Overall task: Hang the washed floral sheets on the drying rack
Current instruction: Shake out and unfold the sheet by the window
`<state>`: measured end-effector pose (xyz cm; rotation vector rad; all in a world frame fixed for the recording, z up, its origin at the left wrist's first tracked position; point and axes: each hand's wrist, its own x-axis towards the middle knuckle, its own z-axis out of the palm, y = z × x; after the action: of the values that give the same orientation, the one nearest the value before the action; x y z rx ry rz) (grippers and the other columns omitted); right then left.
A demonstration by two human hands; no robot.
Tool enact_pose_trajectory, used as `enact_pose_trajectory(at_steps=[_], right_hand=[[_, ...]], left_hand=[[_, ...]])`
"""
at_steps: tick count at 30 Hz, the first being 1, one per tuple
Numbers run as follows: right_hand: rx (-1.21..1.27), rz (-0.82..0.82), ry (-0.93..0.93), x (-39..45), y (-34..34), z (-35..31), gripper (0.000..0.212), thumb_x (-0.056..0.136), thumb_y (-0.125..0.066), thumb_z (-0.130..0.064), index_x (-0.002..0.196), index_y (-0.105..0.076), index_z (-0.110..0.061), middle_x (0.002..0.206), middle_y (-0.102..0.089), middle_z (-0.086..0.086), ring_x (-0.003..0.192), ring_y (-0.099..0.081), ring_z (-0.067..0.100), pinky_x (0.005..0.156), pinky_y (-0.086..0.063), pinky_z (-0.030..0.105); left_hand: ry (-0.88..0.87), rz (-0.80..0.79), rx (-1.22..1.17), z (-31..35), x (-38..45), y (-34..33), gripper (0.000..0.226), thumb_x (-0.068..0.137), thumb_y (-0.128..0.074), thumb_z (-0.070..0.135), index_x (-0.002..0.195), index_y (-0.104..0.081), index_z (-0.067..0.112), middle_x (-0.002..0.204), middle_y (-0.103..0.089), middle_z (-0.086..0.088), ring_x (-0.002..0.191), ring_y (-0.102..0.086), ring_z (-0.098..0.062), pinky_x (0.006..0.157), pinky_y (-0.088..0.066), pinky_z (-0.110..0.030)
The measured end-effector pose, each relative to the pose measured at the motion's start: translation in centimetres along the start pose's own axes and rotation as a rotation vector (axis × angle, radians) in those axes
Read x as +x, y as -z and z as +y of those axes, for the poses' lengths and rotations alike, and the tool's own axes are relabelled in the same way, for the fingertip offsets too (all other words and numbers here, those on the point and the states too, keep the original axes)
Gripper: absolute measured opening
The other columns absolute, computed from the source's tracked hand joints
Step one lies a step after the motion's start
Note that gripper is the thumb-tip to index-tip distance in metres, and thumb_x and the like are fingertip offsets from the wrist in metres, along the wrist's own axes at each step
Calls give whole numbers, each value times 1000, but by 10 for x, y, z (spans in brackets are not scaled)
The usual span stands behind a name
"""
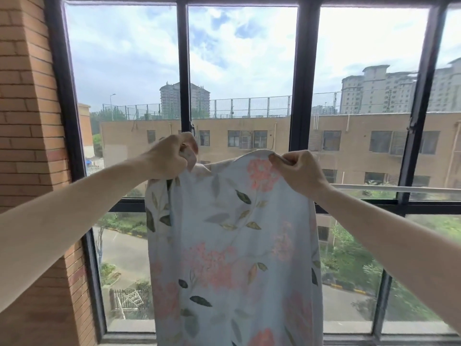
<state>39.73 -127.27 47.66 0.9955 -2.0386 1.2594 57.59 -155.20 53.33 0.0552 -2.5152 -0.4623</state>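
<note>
- The window (244, 71) is filling the whole view ahead of me, with dark frame bars dividing the panes; a brick wall (27, 121) is closing off my left side, so the only free room I am seeing is to the right.
- The sheet (232, 245) is hanging from my 2 hands in front of the middle pane, its top edge sagging between them and its length dropping out of view at the bottom; I am judging this to be the spreading step, before anything is draped.
- A pale rail (399, 189) is running level behind my right wrist and off to the right; I am taking it for part of the rack, though I cannot tell where it ends behind the sheet.
- My left hand (169, 158) is curling tightly round a bunched corner of the sheet, up near the central bar.
- My right hand (299, 171) is pinching the top hem between thumb and fingers, the remaining fingers folded in.
- Next I am expecting to need the top edge pulled taut, lifted above the rail and laid over it, keeping the left corner off the bricks and the hem from snagging on the frame bars.
</note>
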Motion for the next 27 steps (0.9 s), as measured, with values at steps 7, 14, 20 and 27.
enact_pose_trajectory(at_steps=[7,14,20,27], right_hand=[[89,-73,52,-7,-21,-31,63,99,-68,-34,52,-32,-14,51,-24,-4,49,-22,14,49,-21,29],[139,-154,92,-14,-29,-41,58,99,-66,-34,54,-35,-15,55,-25,2,51,-22,15,50,-17,31],[160,-169,69,-20,-21,-36,61,101,-65,-34,53,-31,-19,55,-23,-1,51,-21,17,48,-16,27],[4,46,-79,-16,13,11,65,98,-65,-45,57,-38,-3,53,-28,1,50,-25,15,48,-23,28]], left_hand=[[-27,-221,-159,39,10,-36,31,91,-47,19,107,-73,24,79,-71,2,74,-62,-19,74,-51,-35],[-218,-141,194,35,24,-69,90,68,-68,73,148,-35,49,132,-62,13,115,-58,-15,99,-50,-39],[-216,-249,-98,27,34,-76,8,95,-70,44,97,-75,38,66,-64,20,60,-56,-9,64,-49,-35],[-117,-118,106,-8,38,-50,8,92,-73,33,93,-65,36,93,-69,9,88,-66,-16,76,-53,-32]])
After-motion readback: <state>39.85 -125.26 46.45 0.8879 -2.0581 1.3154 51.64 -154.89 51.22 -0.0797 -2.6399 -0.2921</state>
